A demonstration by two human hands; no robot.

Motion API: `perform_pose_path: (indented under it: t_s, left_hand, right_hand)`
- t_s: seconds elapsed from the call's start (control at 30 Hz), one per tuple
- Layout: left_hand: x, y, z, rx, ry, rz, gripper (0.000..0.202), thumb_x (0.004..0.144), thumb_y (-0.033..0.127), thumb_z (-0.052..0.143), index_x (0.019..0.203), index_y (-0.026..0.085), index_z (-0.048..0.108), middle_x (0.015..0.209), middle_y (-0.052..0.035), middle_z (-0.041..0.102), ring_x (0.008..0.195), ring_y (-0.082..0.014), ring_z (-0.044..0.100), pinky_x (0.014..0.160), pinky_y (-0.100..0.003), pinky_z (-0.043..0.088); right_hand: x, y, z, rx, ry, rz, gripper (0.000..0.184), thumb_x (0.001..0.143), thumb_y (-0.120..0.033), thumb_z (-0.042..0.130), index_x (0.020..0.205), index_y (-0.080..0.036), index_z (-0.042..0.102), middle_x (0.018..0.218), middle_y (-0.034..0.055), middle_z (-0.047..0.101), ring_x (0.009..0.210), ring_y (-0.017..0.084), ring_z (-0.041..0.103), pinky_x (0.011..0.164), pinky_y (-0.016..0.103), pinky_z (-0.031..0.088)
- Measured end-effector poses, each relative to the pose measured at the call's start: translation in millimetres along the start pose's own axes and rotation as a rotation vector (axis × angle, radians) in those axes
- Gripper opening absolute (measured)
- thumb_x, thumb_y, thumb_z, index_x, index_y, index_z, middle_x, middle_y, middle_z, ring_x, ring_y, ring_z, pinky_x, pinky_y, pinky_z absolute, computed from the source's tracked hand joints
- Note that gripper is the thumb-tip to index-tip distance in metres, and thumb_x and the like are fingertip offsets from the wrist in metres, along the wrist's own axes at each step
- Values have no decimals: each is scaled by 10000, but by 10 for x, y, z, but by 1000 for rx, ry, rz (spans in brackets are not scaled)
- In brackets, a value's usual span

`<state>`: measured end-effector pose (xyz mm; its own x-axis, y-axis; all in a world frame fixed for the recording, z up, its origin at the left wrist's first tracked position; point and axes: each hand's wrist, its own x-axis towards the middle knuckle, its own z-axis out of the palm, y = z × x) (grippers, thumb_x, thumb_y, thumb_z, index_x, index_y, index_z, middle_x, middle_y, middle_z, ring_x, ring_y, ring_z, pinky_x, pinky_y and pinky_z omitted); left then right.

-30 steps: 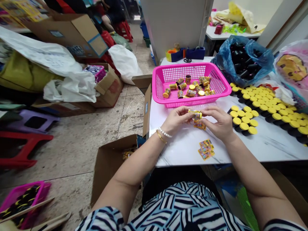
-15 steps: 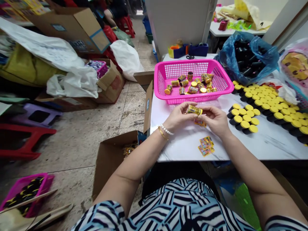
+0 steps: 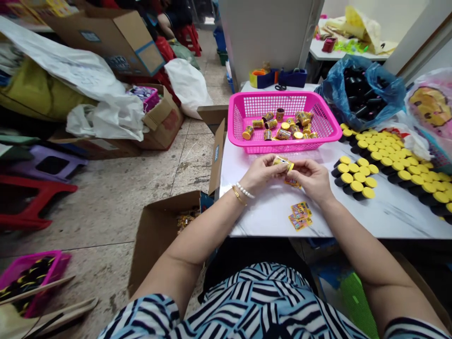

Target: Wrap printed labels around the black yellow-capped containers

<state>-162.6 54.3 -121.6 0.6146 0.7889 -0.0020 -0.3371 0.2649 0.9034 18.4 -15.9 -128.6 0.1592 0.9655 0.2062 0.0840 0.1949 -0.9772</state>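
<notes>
My left hand point(image 3: 260, 173) and my right hand point(image 3: 311, 179) meet over the white table point(image 3: 388, 216), both pinched on one small yellow-capped container point(image 3: 283, 163) with a colourful label round it. A strip of the same label point(image 3: 292, 181) hangs just under it. Loose colourful labels point(image 3: 300, 216) lie on the table below my right wrist. Behind my hands stands a pink basket point(image 3: 243, 106) with several labelled containers point(image 3: 282, 128) in it. To the right stand rows of black containers with yellow caps point(image 3: 356, 176).
A blue bag of black containers point(image 3: 363, 92) and a pink printed bag point(image 3: 429, 101) sit at the back right. An open cardboard box point(image 3: 165, 230) stands on the floor left of the table. Stools, boxes and white bags crowd the floor at left.
My hands stay together on the container, and the fingers have turned it slightly. The view has shifted a little; the hands now sit slightly lower and left in it.
</notes>
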Motion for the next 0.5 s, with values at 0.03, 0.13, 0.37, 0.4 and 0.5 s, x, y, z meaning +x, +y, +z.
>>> perform_pose_path:
  t_s: [0.03,0.13,0.37,0.4,0.5]
  left_hand:
    - [4,-5,-6,-20,-4,-26,444,687,406,955,923,102,733,839,-41,715,723,-114,652,707,-254,517]
    - [17,-22,-30,-5,-58,-150,429,707,409,951,875,75,741,772,-52,706,636,-89,620,605,-214,470]
    - [-2,-17,8,-282,-49,-326,286,839,316,878,905,73,743,723,-35,694,555,-47,596,533,-145,481]
    - [-7,-13,20,-326,-46,-338,228,858,264,859,907,75,741,732,-32,695,557,-41,597,534,-136,486]
    - [-16,-16,57,-370,-55,-362,129,882,163,819,909,66,739,755,-37,698,559,-28,595,530,-113,486]
  right_hand:
    - [4,-7,-21,-19,-23,-41,360,741,-360,918,1052,-234,787,944,30,800,830,193,757,801,369,664]
    - [13,-50,-109,-163,-109,-192,427,783,-336,891,1191,-283,779,1122,44,768,946,192,740,873,375,646]
    - [-11,-101,-164,-336,-59,-449,225,828,-284,864,1050,-312,838,1004,35,783,912,196,738,812,363,627]
    - [-18,-94,-157,-324,-17,-459,209,820,-285,873,1026,-305,840,971,33,785,885,195,739,793,361,625]
    - [-34,-91,-138,-318,61,-461,190,825,-297,870,1013,-303,839,936,32,783,869,204,738,778,370,627]
